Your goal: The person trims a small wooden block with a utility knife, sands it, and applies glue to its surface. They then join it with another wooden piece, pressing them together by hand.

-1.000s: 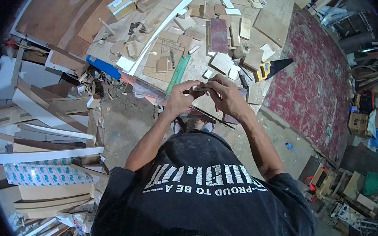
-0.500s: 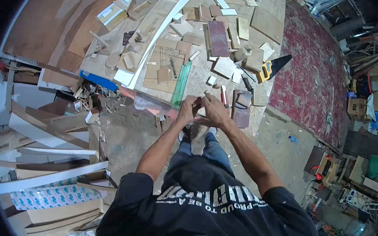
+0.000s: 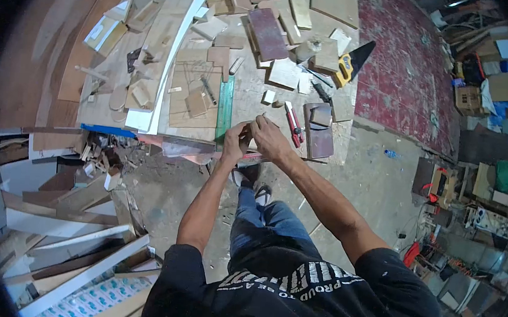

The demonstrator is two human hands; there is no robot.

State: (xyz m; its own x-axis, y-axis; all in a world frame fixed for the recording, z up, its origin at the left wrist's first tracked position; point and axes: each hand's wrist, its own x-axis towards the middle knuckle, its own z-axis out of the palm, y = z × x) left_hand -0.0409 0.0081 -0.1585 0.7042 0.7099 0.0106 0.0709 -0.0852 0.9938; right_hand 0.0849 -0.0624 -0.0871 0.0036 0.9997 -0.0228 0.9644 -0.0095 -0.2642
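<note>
My left hand [image 3: 236, 140] and my right hand [image 3: 266, 136] meet at the front edge of the wooden table [image 3: 252, 107]. Fingers of both hands are closed on something small that I cannot make out. Just left of them lies a green ruler [image 3: 225, 109]. A red utility knife [image 3: 294, 124] rests to the right, beside a dark red block [image 3: 320, 141] with a small sanding block on it. Above my right hand sits a small white block [image 3: 269, 96]. Pencil lines show on a thin board [image 3: 187, 107] at the left.
A yellow-handled saw [image 3: 347, 68] lies at the table's right edge. Wood blocks and a maroon block [image 3: 268, 34] crowd the far part. Scrap boards [image 3: 79, 228] are piled on the floor at lower left; boxes and tools stand at right.
The view has shifted, so the table appears further left. Both hands have come closer together over the table's front edge, still closed.
</note>
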